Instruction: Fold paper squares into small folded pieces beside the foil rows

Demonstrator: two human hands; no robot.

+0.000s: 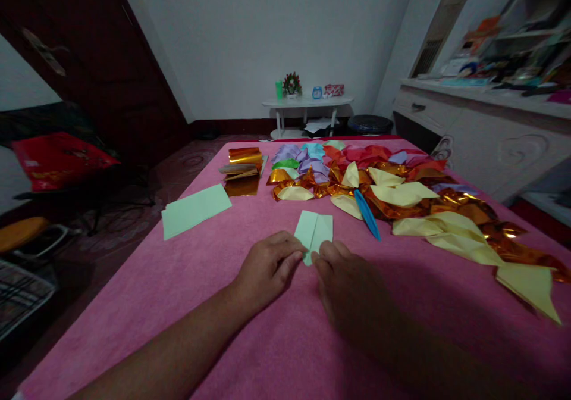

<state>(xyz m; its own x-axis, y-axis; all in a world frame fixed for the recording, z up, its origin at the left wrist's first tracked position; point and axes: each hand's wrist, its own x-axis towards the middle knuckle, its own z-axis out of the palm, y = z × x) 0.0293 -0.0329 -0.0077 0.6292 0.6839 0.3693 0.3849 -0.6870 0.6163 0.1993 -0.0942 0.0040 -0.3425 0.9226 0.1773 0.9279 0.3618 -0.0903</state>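
Note:
A small pale green paper (307, 228) lies on the pink cloth, with a crease or seam down its middle and its near end narrowed by folds. My left hand (270, 264) pinches its near left edge between thumb and fingers. On the near right edge, my right hand (347, 281) presses with its fingers curled in; part of its grip is hidden by the hand itself. To the left rests a stack of pale green paper sheets (196, 211). A blue pen-like tool (367, 215) lies to the right, against the folded papers.
Folded gold foil and yellow paper pieces (405, 194) cover the table's right side, with purple and red ones (370, 155) behind. Gold foil sheets (243, 171) are stacked at the back left. Beyond the pink-covered table (134, 322) stand a white side table (307, 101) and a cabinet (486, 120).

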